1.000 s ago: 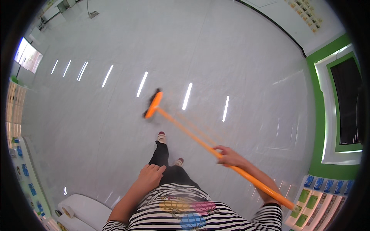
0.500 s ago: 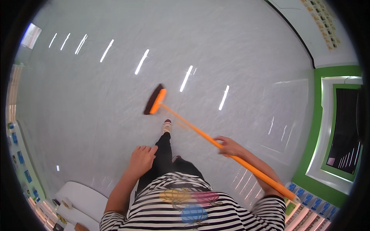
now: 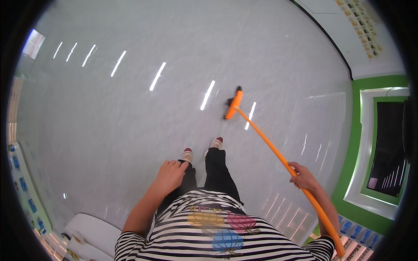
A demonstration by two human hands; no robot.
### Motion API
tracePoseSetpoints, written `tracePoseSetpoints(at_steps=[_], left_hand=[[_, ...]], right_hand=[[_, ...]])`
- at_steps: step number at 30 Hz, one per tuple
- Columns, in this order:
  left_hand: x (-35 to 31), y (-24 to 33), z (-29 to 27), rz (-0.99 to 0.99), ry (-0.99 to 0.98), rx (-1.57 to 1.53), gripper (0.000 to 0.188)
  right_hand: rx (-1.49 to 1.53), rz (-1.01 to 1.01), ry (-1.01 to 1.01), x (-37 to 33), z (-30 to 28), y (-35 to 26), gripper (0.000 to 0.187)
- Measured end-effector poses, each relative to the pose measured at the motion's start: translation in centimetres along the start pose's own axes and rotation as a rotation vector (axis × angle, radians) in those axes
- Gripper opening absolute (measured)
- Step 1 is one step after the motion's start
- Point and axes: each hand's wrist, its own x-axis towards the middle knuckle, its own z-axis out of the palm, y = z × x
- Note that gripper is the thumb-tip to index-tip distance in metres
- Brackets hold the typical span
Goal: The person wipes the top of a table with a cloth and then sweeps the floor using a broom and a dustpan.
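Orange broom [image 3: 271, 145] | in right hand [image 3: 304, 177] | brush [image 3: 234, 105] beyond, leftward

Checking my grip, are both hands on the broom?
No, only your right hand grips the orange handle; your left hand is apart.

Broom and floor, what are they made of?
Broom head: probably hard plastic, smooth and evenly orange. Handle: smooth and orange too, plastic or coated metal; I can't tell which. Bristles: dark, perhaps plastic, but too blurred to be sure. Floor: maybe polished tile or vinyl, glossy, because it mirrors light streaks.
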Motion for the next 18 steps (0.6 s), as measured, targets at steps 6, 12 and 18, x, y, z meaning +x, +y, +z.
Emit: tracePoseSetpoints(at_steps=[6, 12, 18], left_hand=[[2.1, 0.8, -1.0, -0.058, -0.023, 0.038, 0.028], [7.1, 0.7, -1.6, -0.256, 0.011, 0.097, 0.028], [12.7, 3.5, -2.5, -0.394, -0.044, -0.032, 0.031]], right_hand=[[0.176, -0.355, -0.305, 10.9, 4.0, -7.4, 0.06], [0.205, -0.562, -0.567, 27.0, 9.9, -20.8, 0.054], [0.148, -0.581, -0.522, 34.2, 3.8, -19.8, 0.053]])
